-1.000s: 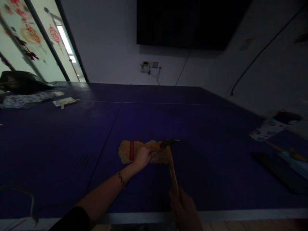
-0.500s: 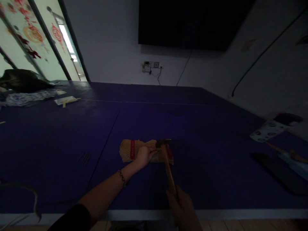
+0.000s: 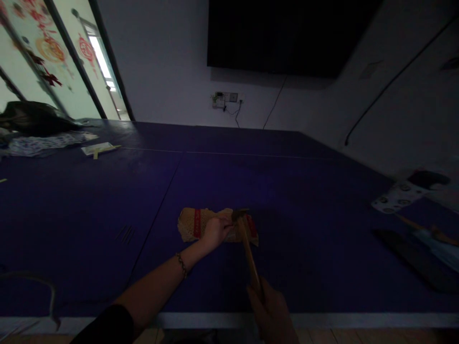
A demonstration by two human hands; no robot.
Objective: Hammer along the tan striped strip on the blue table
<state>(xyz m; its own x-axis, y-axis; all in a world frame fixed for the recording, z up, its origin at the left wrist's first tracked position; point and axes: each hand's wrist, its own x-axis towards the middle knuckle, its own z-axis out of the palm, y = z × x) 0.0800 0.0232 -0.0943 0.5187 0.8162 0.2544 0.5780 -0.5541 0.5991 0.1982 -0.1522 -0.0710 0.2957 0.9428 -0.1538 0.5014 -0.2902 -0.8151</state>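
My right hand [image 3: 271, 306] is closed round the wooden handle of a hammer [image 3: 249, 253]. The hammer's dark head is over the right part of a tan, perforated slab [image 3: 188, 224] with red bands and ragged edges, lying flat on the table. My left hand [image 3: 216, 231] rests on this slab, thumb and fingers pinched together just left of the hammer head. Whatever thin thing is in the pinch is too small and dark to name. Several thin dark rods [image 3: 125, 234], resembling nails, lie on the table to the left.
The purple tabletop [image 3: 229, 177] has a seam left of the slab. A dark flat strip [image 3: 409, 258] and a patterned cloth-like thing [image 3: 394, 198] lie at the right. A black bag [image 3: 36, 119] and a white packet [image 3: 98, 149] are at the far left. A pale cable [image 3: 52, 296] lies front left.
The hammer head has shifted slightly left and down toward the left fingertips. My left hand and the slab stay in place.
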